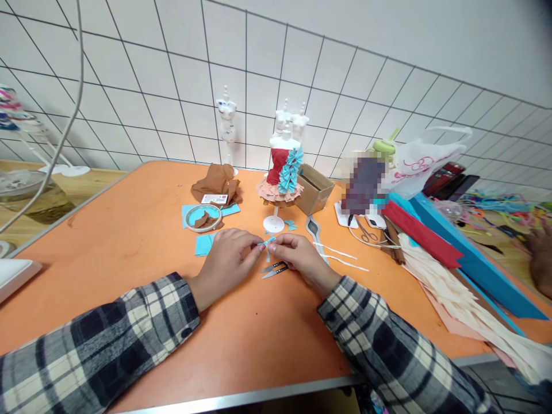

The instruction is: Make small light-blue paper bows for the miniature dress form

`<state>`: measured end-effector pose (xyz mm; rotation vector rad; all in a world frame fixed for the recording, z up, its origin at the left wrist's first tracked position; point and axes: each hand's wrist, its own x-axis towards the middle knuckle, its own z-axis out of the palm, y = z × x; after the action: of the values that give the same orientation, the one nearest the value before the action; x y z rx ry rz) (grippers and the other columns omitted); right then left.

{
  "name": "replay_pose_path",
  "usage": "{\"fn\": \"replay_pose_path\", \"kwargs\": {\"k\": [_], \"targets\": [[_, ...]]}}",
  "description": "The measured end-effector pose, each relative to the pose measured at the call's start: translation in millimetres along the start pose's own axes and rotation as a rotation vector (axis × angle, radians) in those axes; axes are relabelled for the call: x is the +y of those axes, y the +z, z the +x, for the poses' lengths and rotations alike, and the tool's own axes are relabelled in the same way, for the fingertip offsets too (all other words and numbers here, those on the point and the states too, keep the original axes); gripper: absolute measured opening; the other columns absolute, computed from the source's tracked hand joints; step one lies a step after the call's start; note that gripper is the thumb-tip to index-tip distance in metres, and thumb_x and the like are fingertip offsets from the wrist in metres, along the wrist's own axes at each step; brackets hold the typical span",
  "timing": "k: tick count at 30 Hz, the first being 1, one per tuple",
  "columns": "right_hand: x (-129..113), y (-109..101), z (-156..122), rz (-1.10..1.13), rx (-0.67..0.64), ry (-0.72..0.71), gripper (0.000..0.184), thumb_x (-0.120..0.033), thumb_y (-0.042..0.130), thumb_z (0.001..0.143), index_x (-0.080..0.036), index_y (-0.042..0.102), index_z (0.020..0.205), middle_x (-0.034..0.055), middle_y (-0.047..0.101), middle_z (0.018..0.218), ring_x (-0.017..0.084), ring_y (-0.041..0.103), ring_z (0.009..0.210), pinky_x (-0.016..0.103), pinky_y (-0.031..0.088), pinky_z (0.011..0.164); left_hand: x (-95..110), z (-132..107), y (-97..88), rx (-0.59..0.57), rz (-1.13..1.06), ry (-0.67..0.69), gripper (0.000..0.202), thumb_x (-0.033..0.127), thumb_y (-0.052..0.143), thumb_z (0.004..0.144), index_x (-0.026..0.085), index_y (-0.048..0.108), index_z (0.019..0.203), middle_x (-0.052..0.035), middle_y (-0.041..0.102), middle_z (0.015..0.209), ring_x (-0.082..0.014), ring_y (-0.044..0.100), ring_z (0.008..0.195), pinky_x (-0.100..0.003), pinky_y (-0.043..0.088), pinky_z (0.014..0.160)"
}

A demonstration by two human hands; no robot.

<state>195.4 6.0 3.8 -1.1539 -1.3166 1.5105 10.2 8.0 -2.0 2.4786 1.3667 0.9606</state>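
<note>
"Two hands meet in the head view. What are they holding?"

"One small blue piece, creased like crepe paper. It sits on the near side of the dress form with the red bodice, just in front of its round white base."

"And the grip?"

"The left hand pinches one side between thumb and fingers; the right hand pinches the other. How hard they press, I can't tell."

"How would it handle?"

"Next to no weight, I'd judge, soft and limp, a little rough, so unlikely to slip. Fragile, though: a sharp tug could tear it, and a hard squeeze would flatten its folds."

"Where would you take hold?"

"Close to the middle, fingertips only, leaving the thin loose ends alone. They look like the first part to rip."

"Anything close by?"

"Snips lie on the near side of the dress form, closer to the wearer than the blue piece, blades pointing left. Blue scraps rest just right of the dress form's base, and a tape ring with brown bits inside lies to its left."
</note>
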Motion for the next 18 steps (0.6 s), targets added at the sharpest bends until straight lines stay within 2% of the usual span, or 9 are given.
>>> {"fn": "replay_pose_path", "kwargs": {"k": [3,18], "targets": [[3.8,1.4,1.3,-0.005,0.003,-0.018,0.029,-0.04,0.076,0.065,-0.015,0.063,0.073,-0.0021,0.057,0.066,0.009,0.046,0.06,0.023,0.033,0.057,0.5,0.0,-0.1,0.001,-0.009,0.0,0.021,0.033,0.052,0.09,0.021,0.069,0.087,-0.0034,0.071,0.084,-0.0206,0.062,0.083,-0.036,0.038,0.078],[9.4,-2.0,4.8,-0.121,0.037,-0.078,0.026,-0.039,0.073,0.068,-0.015,0.065,0.073,-0.002,0.058,0.067,0.009,0.046,0.06,0.024,0.035,0.059,4.2,0.5,-3.4,-0.017,0.034,0.022,0.021,0.032,0.05,0.09,0.022,0.069,0.086,-0.0031,0.073,0.084,-0.0214,0.061,0.084,-0.038,0.035,0.082]]}}
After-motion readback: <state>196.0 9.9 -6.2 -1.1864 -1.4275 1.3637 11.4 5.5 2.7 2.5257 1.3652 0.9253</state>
